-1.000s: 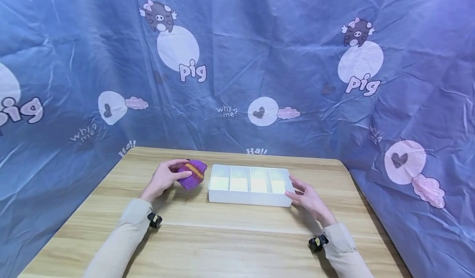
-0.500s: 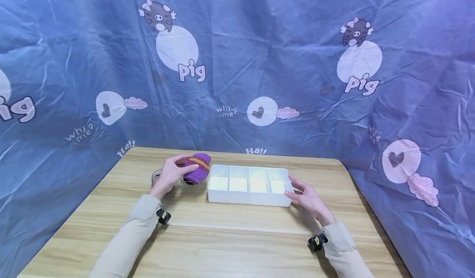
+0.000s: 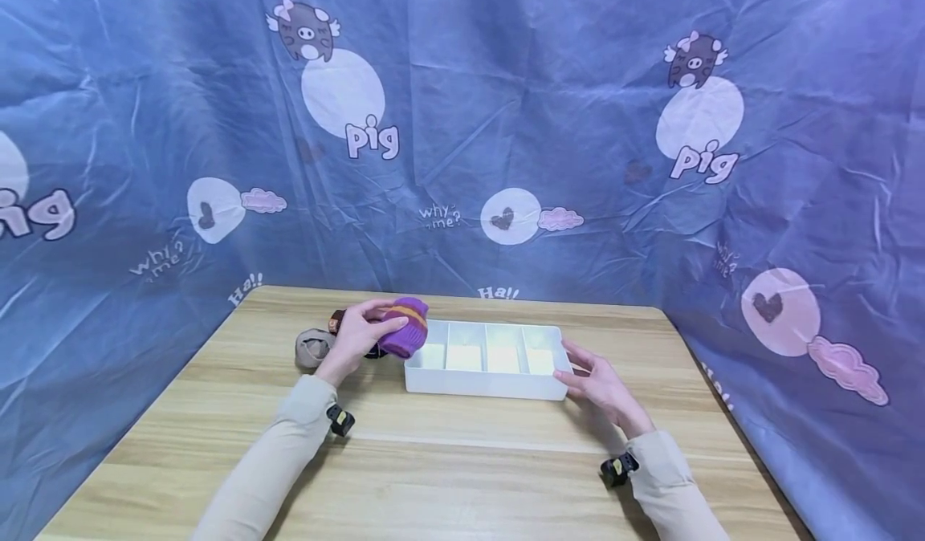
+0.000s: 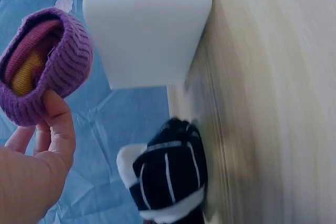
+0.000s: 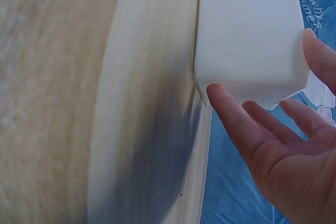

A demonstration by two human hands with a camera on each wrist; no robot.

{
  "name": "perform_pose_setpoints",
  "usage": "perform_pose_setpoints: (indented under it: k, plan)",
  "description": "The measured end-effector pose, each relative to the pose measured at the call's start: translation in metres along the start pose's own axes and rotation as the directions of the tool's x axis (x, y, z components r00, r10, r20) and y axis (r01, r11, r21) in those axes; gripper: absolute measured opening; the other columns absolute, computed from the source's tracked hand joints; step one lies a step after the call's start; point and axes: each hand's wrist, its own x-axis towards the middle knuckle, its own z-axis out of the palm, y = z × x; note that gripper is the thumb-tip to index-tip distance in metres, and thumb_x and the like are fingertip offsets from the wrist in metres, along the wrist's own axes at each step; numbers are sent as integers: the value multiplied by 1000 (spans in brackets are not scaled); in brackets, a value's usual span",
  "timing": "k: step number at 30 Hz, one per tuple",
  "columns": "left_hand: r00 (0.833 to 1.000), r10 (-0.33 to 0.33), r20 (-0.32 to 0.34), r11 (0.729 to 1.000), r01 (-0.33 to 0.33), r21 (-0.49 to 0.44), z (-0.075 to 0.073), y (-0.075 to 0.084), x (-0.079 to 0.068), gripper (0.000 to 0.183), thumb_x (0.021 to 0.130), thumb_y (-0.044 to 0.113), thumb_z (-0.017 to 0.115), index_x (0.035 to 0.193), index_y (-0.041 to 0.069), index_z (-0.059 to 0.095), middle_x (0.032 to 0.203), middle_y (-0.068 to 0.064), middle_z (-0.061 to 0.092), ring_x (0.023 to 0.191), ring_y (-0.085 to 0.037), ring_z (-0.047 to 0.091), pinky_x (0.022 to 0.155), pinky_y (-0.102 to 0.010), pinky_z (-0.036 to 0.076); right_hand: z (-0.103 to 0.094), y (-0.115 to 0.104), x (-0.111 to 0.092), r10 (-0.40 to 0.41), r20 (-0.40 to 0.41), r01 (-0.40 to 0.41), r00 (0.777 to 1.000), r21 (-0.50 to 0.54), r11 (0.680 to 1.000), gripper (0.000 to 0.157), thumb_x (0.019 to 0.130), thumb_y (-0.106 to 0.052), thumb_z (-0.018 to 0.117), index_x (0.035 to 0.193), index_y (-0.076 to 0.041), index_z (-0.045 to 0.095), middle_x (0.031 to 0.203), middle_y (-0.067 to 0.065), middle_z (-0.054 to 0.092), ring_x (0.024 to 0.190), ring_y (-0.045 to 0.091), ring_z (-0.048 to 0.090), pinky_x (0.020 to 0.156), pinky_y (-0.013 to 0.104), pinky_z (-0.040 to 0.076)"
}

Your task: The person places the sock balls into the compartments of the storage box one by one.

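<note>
My left hand (image 3: 356,339) pinches a rolled ball of purple socks (image 3: 409,329) with an orange band, thumb on the near side. The ball is held up at the left end of a white divided box (image 3: 484,383) and overlaps its leftmost compartment in the head view. In the left wrist view the ribbed purple cuff (image 4: 71,59) opens toward the camera, pink and yellow knit inside. At the box's right end my right hand (image 3: 596,384) holds the corner, thumb in front and fingers behind. In the right wrist view its fingertips touch the white end wall (image 5: 252,35).
Left of the box, partly behind my left hand, lie a grey sock ball (image 3: 314,348) and a dark brown one (image 3: 336,321). A black sock ball with white lines (image 4: 170,174) lies near the box. Blue printed cloth (image 3: 462,124) hangs behind the wooden table (image 3: 462,477).
My left hand has carried the purple socks rightward and slightly up to the box's left end, uncovering the grey and brown sock balls. My right hand stays on the box.
</note>
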Motion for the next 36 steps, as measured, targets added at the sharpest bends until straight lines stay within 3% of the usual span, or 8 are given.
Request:
perform_pose_setpoints:
  k: [8,21,29,36]
  plan:
    - [1000,-7,2,1000,7,8,23,-1,5,48,76,13,83,118,-1,64,93,-10,67,76,-14,66,69,-27,58,1,-2,1,3,-2,-3,1000,-12,1000,79,92,-16,68,155,-5,22,154,30,28,140,46,33,103,46,47]
    - [998,43,-40,977,-34,210,42,-13,13,37,72,21,86,98,3,68,84,-6,66,77,-15,60,70,-25,51,5,-6,0,12,1,-12,1000,5,1000,80,92,-15,68,155,-5,21,155,30,27,140,46,33,102,44,48]
    - [993,82,-83,920,-43,390,47,-11,15,33,68,30,88,86,11,69,80,-3,67,75,-16,61,69,-27,48,6,-6,0,9,-1,-9,1000,-5,1000,79,92,-15,68,155,-6,21,155,31,27,140,47,32,103,46,47]
    - [995,85,-44,845,-49,532,50,-4,9,33,68,35,89,78,15,65,76,-1,66,69,-15,59,61,-26,46,4,-4,-1,4,-12,-4,1000,-24,1000,78,92,-17,69,155,-6,24,154,30,28,140,47,33,102,47,48]
